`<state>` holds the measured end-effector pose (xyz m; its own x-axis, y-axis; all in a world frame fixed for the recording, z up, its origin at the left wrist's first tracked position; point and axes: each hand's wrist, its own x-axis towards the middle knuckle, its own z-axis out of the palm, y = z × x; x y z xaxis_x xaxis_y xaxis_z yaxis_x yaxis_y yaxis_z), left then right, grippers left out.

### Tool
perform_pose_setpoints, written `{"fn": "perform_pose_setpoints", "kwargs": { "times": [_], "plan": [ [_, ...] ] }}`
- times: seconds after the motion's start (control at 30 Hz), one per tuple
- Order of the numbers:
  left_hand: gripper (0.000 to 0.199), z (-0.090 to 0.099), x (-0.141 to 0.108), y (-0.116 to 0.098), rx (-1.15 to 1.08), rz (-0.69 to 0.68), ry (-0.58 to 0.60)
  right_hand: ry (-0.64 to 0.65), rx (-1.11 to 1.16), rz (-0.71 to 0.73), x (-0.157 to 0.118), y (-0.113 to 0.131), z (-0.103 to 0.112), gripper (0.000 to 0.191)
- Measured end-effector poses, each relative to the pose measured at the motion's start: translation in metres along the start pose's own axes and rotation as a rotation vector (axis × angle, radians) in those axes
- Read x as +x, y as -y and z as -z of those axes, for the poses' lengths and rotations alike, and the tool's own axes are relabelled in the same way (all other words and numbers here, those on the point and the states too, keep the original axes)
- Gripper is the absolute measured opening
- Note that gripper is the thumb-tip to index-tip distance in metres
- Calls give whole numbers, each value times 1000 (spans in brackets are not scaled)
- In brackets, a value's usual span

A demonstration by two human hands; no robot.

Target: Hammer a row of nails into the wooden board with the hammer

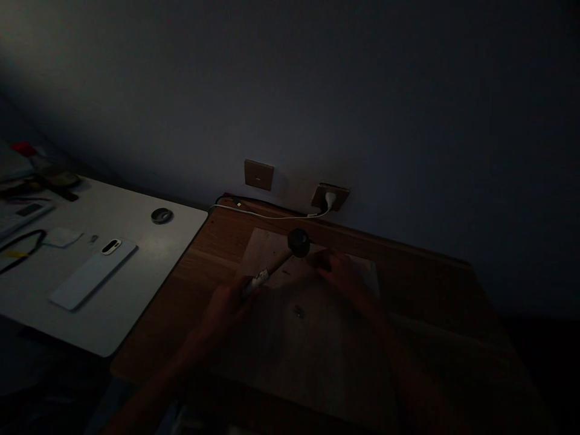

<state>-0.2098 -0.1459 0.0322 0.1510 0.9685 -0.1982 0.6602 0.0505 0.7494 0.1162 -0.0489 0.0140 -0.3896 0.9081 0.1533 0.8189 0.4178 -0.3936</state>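
In dim light, my left hand (pixel 229 305) is closed round the handle of a mallet (pixel 280 261). The mallet has a round dark head, a wooden shaft and a pale label or wrap by my fingers. Its head is raised toward the far side of a light wooden board (pixel 317 362). Past the head, to its right, my right hand (pixel 339 273) is low over the board with curled fingers; whatever is between them is lost in shadow. A few small metal pieces (pixel 299 311) lie on the board between my hands, and a thin small piece (pixel 286 272) lies beneath the mallet.
The board rests on a brown wooden table (pixel 190 284). Behind it, a white cable (pixel 272 217) runs to a plug in a wall socket (pixel 330 197). At left, a white table (pixel 149 290) bears a white phone (pixel 93 275), a tape roll (pixel 161 215) and clutter.
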Motion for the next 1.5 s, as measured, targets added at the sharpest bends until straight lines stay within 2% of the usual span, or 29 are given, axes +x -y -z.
{"fn": "perform_pose_setpoints", "kwargs": {
  "times": [0.5,0.77,0.87,1.07,1.13,1.23,1.33,1.5],
  "plan": [
    [46,3,0,-5,-2,-1,-1,-3,-8,-34,-5,5,-10,30],
    [42,-1,5,-3,42,-22,29,-71,-3,-81,-5,4,-14,39],
    [39,-4,7,-11,58,-67,41,-108,19,-97,-8,4,-10,41],
    [36,-6,14,-26,161,-110,126,-201,41,-130,-27,2,14,65],
    [36,-5,16,-26,191,-98,139,-256,34,-128,-36,4,20,63],
    [37,-2,14,-18,173,-77,113,-311,18,-108,-43,15,20,39],
    [38,3,9,-6,148,-19,64,-221,17,-28,-40,39,9,20],
    [43,17,-2,-1,90,58,-44,57,-15,167,-9,92,-11,23]
  ]
}}
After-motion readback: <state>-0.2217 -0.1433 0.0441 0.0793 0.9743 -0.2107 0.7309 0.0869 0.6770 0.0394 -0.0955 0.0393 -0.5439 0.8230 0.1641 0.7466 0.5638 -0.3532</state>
